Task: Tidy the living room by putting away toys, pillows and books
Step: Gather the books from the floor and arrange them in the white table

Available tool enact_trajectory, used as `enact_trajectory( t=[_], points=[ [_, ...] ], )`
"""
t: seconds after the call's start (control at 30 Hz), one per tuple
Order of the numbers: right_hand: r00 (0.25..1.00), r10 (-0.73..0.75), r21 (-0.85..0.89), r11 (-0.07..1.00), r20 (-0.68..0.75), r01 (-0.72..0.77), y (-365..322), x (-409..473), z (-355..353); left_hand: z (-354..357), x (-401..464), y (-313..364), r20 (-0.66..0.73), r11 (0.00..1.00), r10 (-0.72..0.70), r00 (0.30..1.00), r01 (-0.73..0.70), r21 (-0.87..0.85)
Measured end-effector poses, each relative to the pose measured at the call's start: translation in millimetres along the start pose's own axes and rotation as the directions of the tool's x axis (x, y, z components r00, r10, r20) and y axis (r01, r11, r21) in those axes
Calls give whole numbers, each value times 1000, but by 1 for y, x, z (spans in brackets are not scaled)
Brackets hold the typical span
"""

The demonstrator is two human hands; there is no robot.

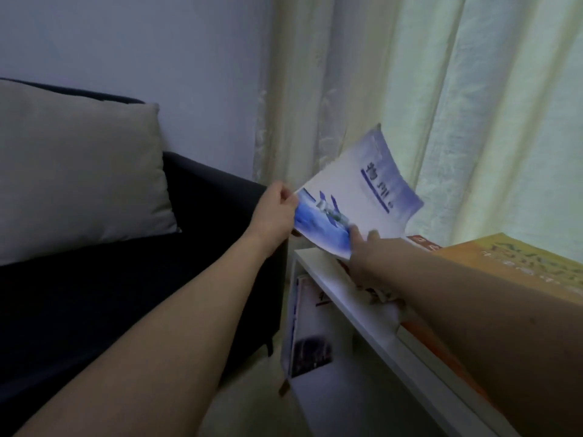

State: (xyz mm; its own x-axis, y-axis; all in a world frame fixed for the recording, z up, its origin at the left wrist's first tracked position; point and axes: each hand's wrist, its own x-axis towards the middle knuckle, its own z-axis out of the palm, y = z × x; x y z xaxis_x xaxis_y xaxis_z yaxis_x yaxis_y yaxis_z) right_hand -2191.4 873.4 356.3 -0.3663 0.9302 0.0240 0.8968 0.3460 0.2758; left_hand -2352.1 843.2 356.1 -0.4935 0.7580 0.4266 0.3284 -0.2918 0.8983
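Note:
A thin blue-and-white book point(359, 190) hangs tilted in the air above the left end of a white shelf unit point(356, 307). My left hand point(276, 209) pinches its near left corner. My right hand point(362, 250) holds its lower edge, thumb on the cover and fingers hidden beneath. On the shelf top to the right lies an orange and green book point(517, 263), with a red one point(424, 242) partly hidden behind it. A beige pillow point(79, 178) leans upright against the back of the dark sofa point(195, 279).
Pale curtains point(441, 89) hang behind the shelf unit. Books point(310, 329) stand inside its lower compartment. The sofa's arm sits close to the left side of the unit, with a narrow strip of floor point(252, 392) between them.

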Motion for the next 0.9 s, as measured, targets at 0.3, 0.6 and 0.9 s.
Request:
enact_trajectory(
  t=[0.3, 0.6, 0.9],
  points=[
    [648, -470, -296, 882, -599, 365, -74, -54, 53, -129, -86, -36, 197, 613, -385, 902, 410, -675],
    [972, -178, 259, 957, 154, 134, -131, -89, 212, -131, -142, -114, 216, 836, -539, 814, 549, 18],
    [741, 245, 775, -86, 626, -626, -105, -26, 239, -55, -148, -160, 386, 781, -624, 679, 523, 343]
  ],
)
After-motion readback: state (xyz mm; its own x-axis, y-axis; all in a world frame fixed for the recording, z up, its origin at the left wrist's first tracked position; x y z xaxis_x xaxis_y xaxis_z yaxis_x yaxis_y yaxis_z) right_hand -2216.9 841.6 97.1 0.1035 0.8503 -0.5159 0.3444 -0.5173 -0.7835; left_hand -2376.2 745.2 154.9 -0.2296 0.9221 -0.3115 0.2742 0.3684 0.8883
